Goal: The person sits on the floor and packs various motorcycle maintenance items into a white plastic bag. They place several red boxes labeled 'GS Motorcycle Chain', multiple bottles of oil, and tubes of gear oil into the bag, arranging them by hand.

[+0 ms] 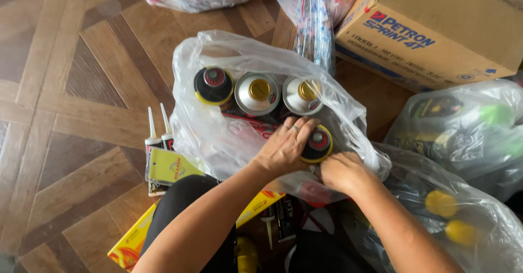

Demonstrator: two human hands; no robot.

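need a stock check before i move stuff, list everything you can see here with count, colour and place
spray cans: four, black with silver or yellow tops, in the middle clear bag
clear bag: one, centre floor
other plastic bags: at least four, clear, top and right
cardboard box: one, brown, top right
sealant tubes: two, white nozzles, left of the bag
yellow packs: a few, bottom left
left hand: on a yellow-rimmed can
right hand: at the bag's edge beside that can
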